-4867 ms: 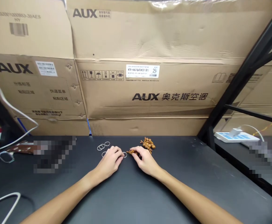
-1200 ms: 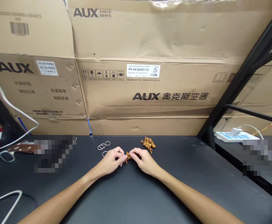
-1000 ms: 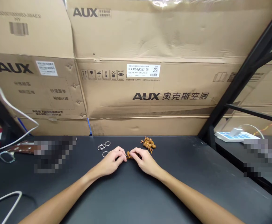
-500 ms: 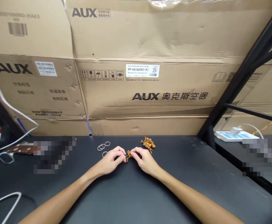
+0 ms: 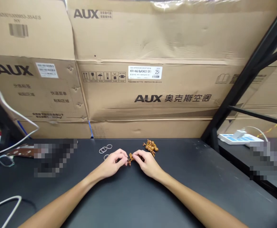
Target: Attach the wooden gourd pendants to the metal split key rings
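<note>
My left hand [image 5: 112, 164] and my right hand [image 5: 146, 164] meet fingertip to fingertip on the black table [image 5: 138, 196]. Between them both hands pinch a small brown wooden gourd charm [image 5: 129, 158]. A metal ring may be in the left fingers, but they hide it. Just left of my left hand lie several loose metal key rings [image 5: 104, 149]. Behind my right hand sits a small heap of brown wooden gourd charms [image 5: 150, 146].
Big AUX cardboard boxes [image 5: 148, 79] wall off the back of the table. A black metal frame post [image 5: 245, 76] slants up at the right, with a white power strip [image 5: 238, 138] beyond it. White cables [image 5: 5, 202] run along the left side.
About five seconds ago a ring lay visible between my hands on the table; now the charm is pinched between both hands' fingertips. Over the last second the hands hardly moved.
</note>
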{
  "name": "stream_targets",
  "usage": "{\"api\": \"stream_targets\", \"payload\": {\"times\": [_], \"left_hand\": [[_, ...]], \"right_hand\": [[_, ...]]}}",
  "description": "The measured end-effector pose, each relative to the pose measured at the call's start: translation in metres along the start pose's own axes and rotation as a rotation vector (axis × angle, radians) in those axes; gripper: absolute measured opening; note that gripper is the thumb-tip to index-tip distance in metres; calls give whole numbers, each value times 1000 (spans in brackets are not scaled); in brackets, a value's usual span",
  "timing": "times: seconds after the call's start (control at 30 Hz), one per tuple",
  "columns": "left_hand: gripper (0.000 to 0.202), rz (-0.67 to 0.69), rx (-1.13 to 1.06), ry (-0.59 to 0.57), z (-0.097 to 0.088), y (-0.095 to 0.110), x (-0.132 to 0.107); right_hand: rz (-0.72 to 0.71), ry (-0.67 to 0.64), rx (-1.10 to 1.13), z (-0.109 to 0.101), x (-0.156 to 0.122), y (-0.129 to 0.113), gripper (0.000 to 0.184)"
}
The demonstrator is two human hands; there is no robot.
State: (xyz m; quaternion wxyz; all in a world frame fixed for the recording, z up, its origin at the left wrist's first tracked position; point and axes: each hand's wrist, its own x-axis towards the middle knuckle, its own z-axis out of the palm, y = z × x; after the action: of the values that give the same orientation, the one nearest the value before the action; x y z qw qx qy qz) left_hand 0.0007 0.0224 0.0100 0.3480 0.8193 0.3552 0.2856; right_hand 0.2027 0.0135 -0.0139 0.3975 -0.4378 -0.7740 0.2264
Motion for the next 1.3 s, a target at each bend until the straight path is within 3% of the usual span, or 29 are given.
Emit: {"api": "stream_targets", "payload": {"times": [0.17, 0.37, 0.63, 0.8, 1.1, 1.2, 1.3], "left_hand": [[39, -36, 1, 0, 2, -1, 0], [36, 0, -5, -16, -2, -1, 0], [43, -26, -14, -42, -2, -2, 0], [32, -31, -14, -41, -1, -1, 0], [32, -11, 30, 5, -1, -1, 0], [30, 17, 121, 64, 3, 0, -1], [19, 84, 248, 139, 8, 0, -4]], "right_hand": [[-77, -118, 69, -3, -3, -10, 24], [9, 46, -91, 1, 1, 2, 23], [-97, -43, 42, -4, -4, -11, 22], [-96, -23, 51, -4, -5, -12, 22], [34, 121, -68, 2, 1, 3, 28], [38, 135, -49, 2, 1, 5, 23], [12, 234, -145, 1, 1, 5, 22]]}}
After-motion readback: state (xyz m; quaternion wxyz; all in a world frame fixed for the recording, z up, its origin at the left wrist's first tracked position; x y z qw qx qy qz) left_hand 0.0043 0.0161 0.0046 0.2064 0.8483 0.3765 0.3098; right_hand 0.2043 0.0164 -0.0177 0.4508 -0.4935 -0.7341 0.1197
